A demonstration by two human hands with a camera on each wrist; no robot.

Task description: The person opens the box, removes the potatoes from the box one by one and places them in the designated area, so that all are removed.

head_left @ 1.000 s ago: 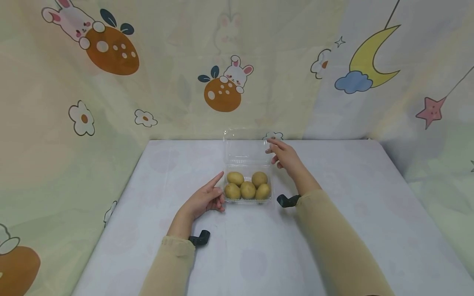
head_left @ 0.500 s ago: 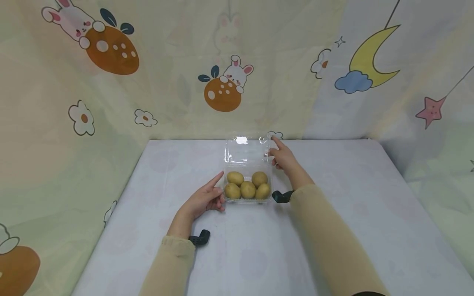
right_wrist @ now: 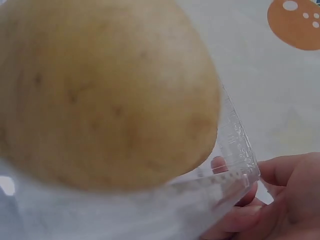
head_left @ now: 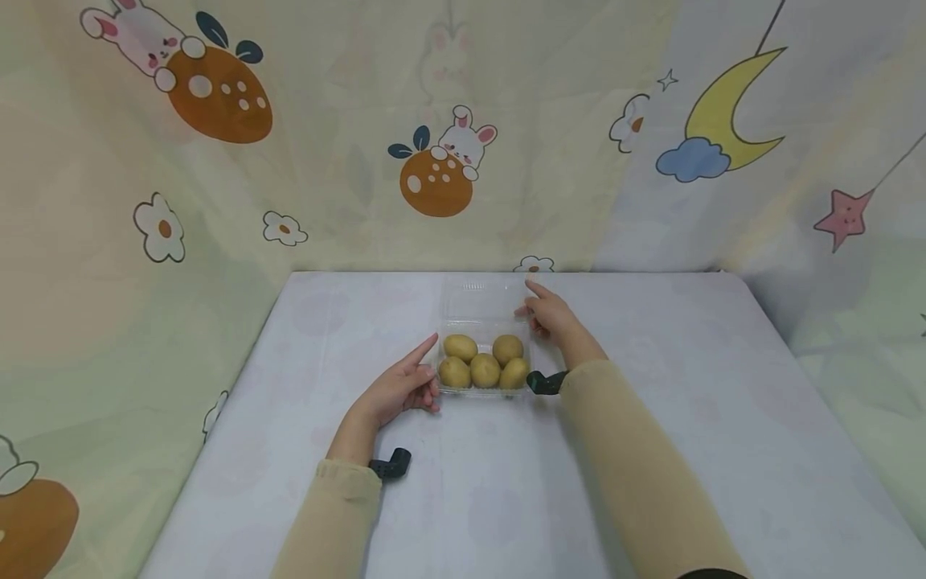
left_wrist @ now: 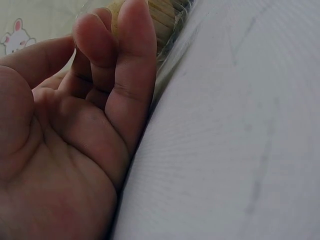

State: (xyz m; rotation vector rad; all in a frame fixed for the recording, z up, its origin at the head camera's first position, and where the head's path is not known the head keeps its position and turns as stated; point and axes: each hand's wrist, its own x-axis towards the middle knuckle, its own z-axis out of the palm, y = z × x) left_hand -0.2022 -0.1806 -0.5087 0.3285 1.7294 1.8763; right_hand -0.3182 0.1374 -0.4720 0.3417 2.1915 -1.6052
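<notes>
A clear plastic clamshell container [head_left: 483,393] sits on the table with its hinged lid [head_left: 481,301] tipped away at the back. Inside the base lie several potatoes [head_left: 485,371] in two rows. Beside the base's left wall rests my left hand [head_left: 398,392], index finger pointing forward along it and the other fingers loosely bent. In the left wrist view the fingertips [left_wrist: 136,30] are next to the container. My right hand [head_left: 553,315] pinches the lid's right edge; the right wrist view has fingers on both sides of its corner. A potato [right_wrist: 110,95] hides much of the lid there.
The table [head_left: 463,498] has a pale cloth over it. A curtain [head_left: 347,145] printed with rabbits, flowers and a moon hangs behind and at the sides. Each wrist wears a small black camera, one [head_left: 546,383] close to the container's right wall.
The lid's far edge has dropped lower in the head view. My right hand has moved slightly left and down with it. The left hand and potatoes stay in place.
</notes>
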